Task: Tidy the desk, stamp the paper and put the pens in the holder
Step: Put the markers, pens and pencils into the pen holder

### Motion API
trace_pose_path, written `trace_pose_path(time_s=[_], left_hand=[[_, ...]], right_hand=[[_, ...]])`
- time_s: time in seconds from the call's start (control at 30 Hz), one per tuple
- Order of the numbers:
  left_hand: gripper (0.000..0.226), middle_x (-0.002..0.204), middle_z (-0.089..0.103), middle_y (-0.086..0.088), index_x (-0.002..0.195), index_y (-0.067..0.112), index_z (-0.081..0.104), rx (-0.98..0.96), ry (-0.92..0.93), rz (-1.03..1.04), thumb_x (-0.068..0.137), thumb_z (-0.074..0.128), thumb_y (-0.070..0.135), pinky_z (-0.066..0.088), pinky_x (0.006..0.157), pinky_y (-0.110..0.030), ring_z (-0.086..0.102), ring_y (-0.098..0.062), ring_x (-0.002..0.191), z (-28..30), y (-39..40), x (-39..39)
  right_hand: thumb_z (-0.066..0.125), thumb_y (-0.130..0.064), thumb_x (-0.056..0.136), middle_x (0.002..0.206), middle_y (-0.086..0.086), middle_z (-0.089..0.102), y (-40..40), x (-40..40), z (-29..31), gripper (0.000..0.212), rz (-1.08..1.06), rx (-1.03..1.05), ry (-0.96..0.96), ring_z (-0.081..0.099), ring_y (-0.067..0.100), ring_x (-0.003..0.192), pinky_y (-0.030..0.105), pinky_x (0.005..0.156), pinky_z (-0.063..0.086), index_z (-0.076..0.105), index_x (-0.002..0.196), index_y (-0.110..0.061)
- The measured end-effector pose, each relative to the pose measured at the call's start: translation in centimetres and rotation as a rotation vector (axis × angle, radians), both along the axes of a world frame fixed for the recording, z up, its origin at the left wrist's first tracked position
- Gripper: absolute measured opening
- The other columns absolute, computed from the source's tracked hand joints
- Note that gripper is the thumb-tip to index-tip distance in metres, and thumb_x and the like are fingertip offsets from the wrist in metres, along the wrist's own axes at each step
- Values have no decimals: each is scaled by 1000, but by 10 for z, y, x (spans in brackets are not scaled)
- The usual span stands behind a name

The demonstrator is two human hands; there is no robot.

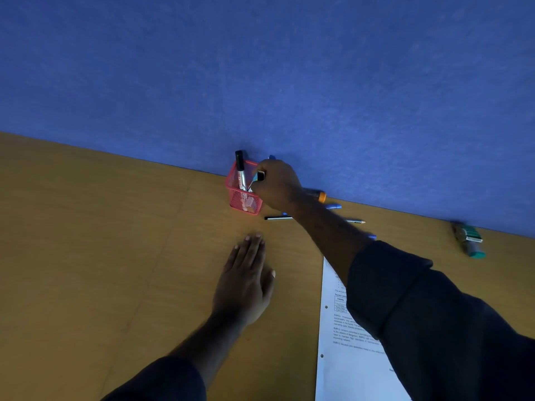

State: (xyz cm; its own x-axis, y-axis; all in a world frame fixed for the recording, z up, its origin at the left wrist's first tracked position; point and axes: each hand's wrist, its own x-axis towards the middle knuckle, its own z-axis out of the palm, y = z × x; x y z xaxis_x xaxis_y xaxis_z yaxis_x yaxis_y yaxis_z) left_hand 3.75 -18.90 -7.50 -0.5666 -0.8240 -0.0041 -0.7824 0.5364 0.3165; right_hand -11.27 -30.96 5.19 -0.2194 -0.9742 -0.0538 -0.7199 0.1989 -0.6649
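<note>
A red mesh pen holder stands on the wooden desk against the blue partition, with a black-capped marker upright in it. My right hand is at the holder's rim, shut on a blue pen with a black end that points down into the holder. My left hand lies flat and open on the desk in front of the holder. A printed sheet of paper lies at the lower right, partly under my right sleeve. A green and grey stamp lies on its side at the far right.
Loose pens lie behind my right arm: an orange-tipped marker, a blue pen, a black pencil whose tip shows past my arm, and a blue cap. The blue partition closes the desk's far side.
</note>
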Motion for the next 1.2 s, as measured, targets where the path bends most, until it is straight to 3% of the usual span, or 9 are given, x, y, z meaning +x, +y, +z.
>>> trace_pose_path(time_s=[0.07, 0.17, 0.27, 0.4, 0.53, 0.7, 0.93, 1.2], left_hand=[[68, 168, 12, -2, 158, 12, 16, -3, 9, 2, 101, 28, 47, 12, 127, -39, 7, -16, 155, 0, 0, 0], [68, 168, 12, -2, 158, 12, 17, -10, 3, 3, 101, 27, 48, 12, 127, -38, 7, -16, 155, 0, 1, -1], [68, 168, 14, -2, 158, 12, 17, -9, 17, 10, 101, 28, 47, 13, 127, -38, 8, -16, 155, 0, 1, -1], [67, 167, 15, -3, 158, 12, 17, -15, 22, 6, 101, 30, 47, 14, 127, -39, 9, -17, 155, -1, 1, -1], [67, 167, 18, -4, 157, 11, 21, -19, 32, 10, 101, 33, 45, 16, 126, -39, 13, -18, 155, -3, 0, -1], [67, 168, 16, -3, 158, 12, 18, -18, 19, 7, 101, 31, 46, 17, 126, -40, 11, -17, 155, -5, 0, -1], [67, 167, 16, -3, 157, 12, 19, -25, 6, 3, 101, 31, 47, 17, 126, -40, 10, -17, 155, -6, -1, 1], [67, 167, 17, -3, 157, 12, 19, -24, -2, 2, 101, 31, 47, 17, 126, -40, 12, -17, 155, -4, -1, 1]], right_hand=[[68, -16, 77, 88, 8, 70, 0, 0, -1, 19, -4, -1, -2, 63, 20, 77, 33, 64, 53, 69, 93, -6], [71, -18, 75, 84, -1, 61, 2, -2, -1, 23, 3, -20, -6, 57, 15, 75, 25, 56, 44, 69, 95, -6], [71, -18, 73, 85, -2, 60, 4, -6, 1, 18, -26, -74, -61, 55, 11, 73, 25, 59, 44, 68, 89, -13], [68, -16, 74, 73, -8, 58, 14, -20, 1, 6, -131, -143, -83, 51, 1, 60, 10, 51, 34, 68, 80, -18], [63, -10, 75, 81, 1, 70, 35, -51, -9, 9, -280, -146, -75, 63, 15, 75, 24, 65, 46, 70, 80, -12], [57, -5, 80, 105, 10, 69, 65, -95, -33, 24, -444, -61, 3, 67, 30, 91, 37, 79, 55, 69, 100, -11], [54, -7, 86, 125, 13, 55, 71, -97, -57, 38, -161, 90, 345, 53, 34, 111, 43, 88, 50, 56, 124, -11], [59, -21, 89, 131, 12, 48, 58, -91, -64, 35, -200, 119, 376, 45, 33, 119, 46, 93, 46, 56, 122, -11]])
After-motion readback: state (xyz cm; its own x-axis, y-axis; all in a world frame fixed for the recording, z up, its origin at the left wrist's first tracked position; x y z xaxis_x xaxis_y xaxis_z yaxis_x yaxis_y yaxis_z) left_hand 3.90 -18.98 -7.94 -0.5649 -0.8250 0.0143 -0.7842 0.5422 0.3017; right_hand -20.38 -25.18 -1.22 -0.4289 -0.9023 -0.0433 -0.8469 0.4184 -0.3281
